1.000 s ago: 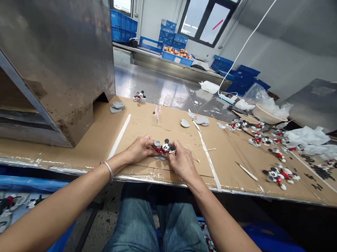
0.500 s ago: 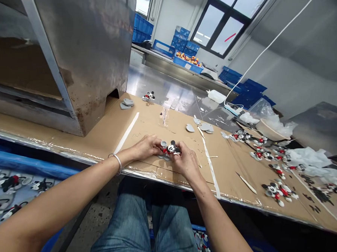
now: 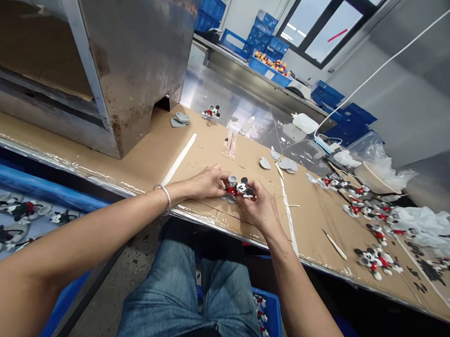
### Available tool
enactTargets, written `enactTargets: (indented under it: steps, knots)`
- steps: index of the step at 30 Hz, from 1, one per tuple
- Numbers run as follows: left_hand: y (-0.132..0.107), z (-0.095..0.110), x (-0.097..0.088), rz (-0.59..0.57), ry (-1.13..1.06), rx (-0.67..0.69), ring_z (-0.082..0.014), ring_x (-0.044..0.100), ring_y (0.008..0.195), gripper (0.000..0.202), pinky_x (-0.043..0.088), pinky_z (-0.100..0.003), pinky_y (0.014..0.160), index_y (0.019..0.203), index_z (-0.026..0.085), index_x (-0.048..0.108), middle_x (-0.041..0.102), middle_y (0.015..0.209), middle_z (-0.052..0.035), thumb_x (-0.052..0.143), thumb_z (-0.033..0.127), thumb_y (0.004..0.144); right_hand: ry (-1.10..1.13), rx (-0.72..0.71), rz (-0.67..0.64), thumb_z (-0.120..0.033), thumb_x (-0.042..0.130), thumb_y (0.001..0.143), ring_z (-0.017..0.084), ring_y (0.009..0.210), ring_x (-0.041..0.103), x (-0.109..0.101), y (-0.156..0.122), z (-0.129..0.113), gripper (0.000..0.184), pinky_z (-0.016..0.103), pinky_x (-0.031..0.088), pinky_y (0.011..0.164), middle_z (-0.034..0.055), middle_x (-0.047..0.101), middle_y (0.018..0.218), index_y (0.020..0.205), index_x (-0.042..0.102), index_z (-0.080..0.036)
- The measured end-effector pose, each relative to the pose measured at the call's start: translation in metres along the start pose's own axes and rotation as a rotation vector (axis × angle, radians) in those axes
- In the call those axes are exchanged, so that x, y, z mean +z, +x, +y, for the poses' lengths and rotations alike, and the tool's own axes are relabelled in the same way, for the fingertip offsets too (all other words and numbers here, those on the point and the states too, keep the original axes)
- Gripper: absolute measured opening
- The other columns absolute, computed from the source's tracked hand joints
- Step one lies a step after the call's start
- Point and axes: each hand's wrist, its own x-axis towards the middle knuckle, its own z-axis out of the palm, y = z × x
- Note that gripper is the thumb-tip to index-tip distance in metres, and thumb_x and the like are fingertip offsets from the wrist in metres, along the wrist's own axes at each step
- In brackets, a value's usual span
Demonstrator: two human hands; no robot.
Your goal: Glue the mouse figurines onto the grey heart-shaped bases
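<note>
Both my hands meet over the cardboard-covered bench (image 3: 154, 149) and pinch one small cartoon mouse figure (image 3: 239, 189), black, white and red with grey feet. My left hand (image 3: 205, 182), a silver bangle on its wrist, grips the figure's left side. My right hand (image 3: 260, 208) grips its right side, fingers curled round it. The figure sits just above the cardboard, near the bench's front edge.
A rusty metal cabinet (image 3: 132, 58) stands at the left. More mouse figures (image 3: 375, 257) lie at the right, one (image 3: 212, 112) far back. Grey flat pieces (image 3: 285, 164), a wooden stick (image 3: 336, 246), white plastic bags (image 3: 426, 219) and blue crates (image 3: 266, 30) are around. A blue bin (image 3: 266, 311) sits under the bench.
The camera has tilted and swung left, so the scene slants. Both hands stay closed on the mouse figure in the same spot on the cardboard.
</note>
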Motion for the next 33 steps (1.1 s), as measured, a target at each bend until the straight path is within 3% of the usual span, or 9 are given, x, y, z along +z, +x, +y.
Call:
enactTargets:
  steps: [4, 7, 11, 15, 22, 27, 33]
  knots:
    - [0.003, -0.008, 0.005, -0.031, -0.105, -0.031, -0.0172, 0.065, 0.087, 0.045, 0.049, -0.031, 0.078, 0.118, 0.016, 0.053, 0.070, 0.089, -0.0033, 0.067, 0.008, 0.076, 0.027, 0.023, 0.027, -0.027, 0.059, 0.071, 0.019, 0.067, 0.060, 0.002, -0.002, 0.001, 0.019, 0.028, 0.043, 0.064, 0.0007, 0.069, 0.078, 0.089, 0.055, -0.023]
    - [0.004, -0.009, 0.007, -0.052, -0.149, -0.056, -0.0164, 0.069, 0.083, 0.050, 0.052, -0.029, 0.075, 0.124, 0.014, 0.048, 0.074, 0.088, -0.0052, 0.064, 0.007, 0.077, 0.017, 0.036, 0.037, -0.028, 0.060, 0.070, 0.018, 0.063, 0.058, 0.002, -0.002, 0.000, 0.020, 0.028, 0.042, 0.063, -0.0001, 0.068, 0.076, 0.089, 0.054, -0.023]
    - [0.002, -0.003, 0.005, -0.048, -0.128, -0.068, -0.0181, 0.070, 0.082, 0.028, 0.052, -0.029, 0.071, 0.103, 0.014, 0.057, 0.074, 0.086, -0.0050, 0.060, 0.005, 0.077, -0.025, 0.045, 0.036, -0.025, 0.060, 0.070, 0.019, 0.065, 0.057, 0.002, -0.002, -0.002, 0.016, 0.028, 0.039, 0.063, -0.0008, 0.066, 0.073, 0.086, 0.054, -0.024]
    - [0.001, 0.002, 0.003, -0.034, -0.088, -0.085, -0.0186, 0.069, 0.079, 0.015, 0.050, -0.027, 0.065, 0.081, 0.017, 0.052, 0.073, 0.081, -0.0031, 0.060, 0.006, 0.075, -0.072, 0.063, 0.006, -0.022, 0.060, 0.070, 0.020, 0.063, 0.055, -0.002, 0.002, -0.008, 0.014, 0.027, 0.036, 0.060, -0.0004, 0.064, 0.069, 0.083, 0.055, -0.024]
    - [0.002, 0.003, 0.001, -0.029, -0.053, -0.095, -0.0183, 0.068, 0.078, 0.020, 0.047, -0.028, 0.067, 0.082, 0.018, 0.050, 0.071, 0.082, -0.0026, 0.063, 0.006, 0.074, -0.086, -0.010, -0.098, -0.015, 0.062, 0.066, 0.020, 0.071, 0.056, -0.013, 0.012, -0.016, 0.015, 0.029, 0.035, 0.065, 0.0002, 0.065, 0.075, 0.077, 0.056, -0.023]
    - [0.003, 0.000, 0.002, -0.018, -0.009, -0.085, -0.0182, 0.067, 0.077, 0.022, 0.045, -0.030, 0.068, 0.076, 0.020, 0.047, 0.070, 0.079, -0.0012, 0.063, 0.005, 0.074, -0.003, 0.031, -0.045, -0.025, 0.065, 0.072, 0.020, 0.072, 0.061, -0.006, 0.002, -0.003, 0.020, 0.029, 0.041, 0.065, 0.0016, 0.070, 0.081, 0.090, 0.058, -0.022]
    - [0.003, -0.002, 0.003, -0.031, 0.017, -0.080, -0.0188, 0.069, 0.081, 0.019, 0.045, -0.029, 0.068, 0.075, 0.020, 0.048, 0.075, 0.084, -0.0021, 0.062, 0.007, 0.075, 0.071, 0.073, 0.021, -0.036, 0.067, 0.074, 0.021, 0.073, 0.064, 0.005, -0.006, 0.011, 0.025, 0.030, 0.045, 0.063, 0.0034, 0.075, 0.084, 0.093, 0.060, -0.022]
